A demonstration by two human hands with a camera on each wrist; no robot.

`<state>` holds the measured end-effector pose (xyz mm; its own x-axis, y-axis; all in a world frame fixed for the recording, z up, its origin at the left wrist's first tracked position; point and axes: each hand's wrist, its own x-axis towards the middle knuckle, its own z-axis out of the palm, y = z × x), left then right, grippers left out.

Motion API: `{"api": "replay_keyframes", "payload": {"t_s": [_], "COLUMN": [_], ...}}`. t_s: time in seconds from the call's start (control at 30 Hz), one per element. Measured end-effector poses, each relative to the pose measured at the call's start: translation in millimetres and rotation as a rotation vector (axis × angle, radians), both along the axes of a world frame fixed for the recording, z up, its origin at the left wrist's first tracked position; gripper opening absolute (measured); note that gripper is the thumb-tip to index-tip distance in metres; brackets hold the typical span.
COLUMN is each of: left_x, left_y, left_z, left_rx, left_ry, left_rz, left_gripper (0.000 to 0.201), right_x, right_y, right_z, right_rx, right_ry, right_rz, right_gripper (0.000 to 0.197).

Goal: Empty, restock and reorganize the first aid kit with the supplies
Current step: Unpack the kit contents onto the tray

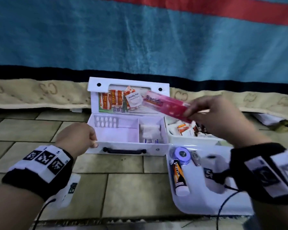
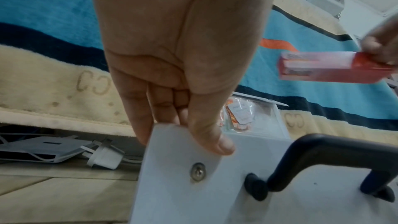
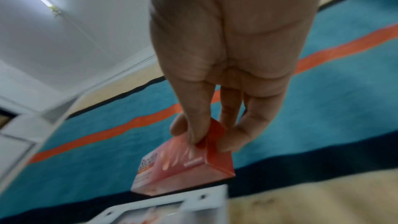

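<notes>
The right hand pinches one end of a pink medicine carton, centre right of frame, its long axis slanting up-left above the open first aid kit; the left hand grips the kit's lower-left corner

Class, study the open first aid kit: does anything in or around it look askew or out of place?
Mostly tidy. The sachets in the lid pocket of the kit sit crooked and overlapping, one alcohol pad tilted across them. Nothing looks spilled or damaged.
</notes>
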<state>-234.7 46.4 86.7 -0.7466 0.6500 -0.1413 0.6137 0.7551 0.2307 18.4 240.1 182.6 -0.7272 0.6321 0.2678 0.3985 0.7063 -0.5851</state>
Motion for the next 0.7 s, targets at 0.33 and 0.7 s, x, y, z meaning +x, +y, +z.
{"api": "replay_keyframes", "payload": {"t_s": [0.33, 0.7], "left_x": [-2.9, -1.8], "left_y": [-2.1, -3.4], "left_z": [-1.5, -4.4], "left_rx": [-0.014, 0.078], "left_ry": [0.030, -0.040], "left_rz": [-0.057, -0.008], "left_gripper": [0.018, 0.024], "right_x": [138.4, 118.5], "right_y": [66.8, 78.9], "right_z": [-66.6, -110.5], "right_rx": [0.092, -0.022], "right_ry": [-0.375, -0.447], "right_rz": [-0.439, -0.405], "right_gripper": [0.044, 0.025]}}
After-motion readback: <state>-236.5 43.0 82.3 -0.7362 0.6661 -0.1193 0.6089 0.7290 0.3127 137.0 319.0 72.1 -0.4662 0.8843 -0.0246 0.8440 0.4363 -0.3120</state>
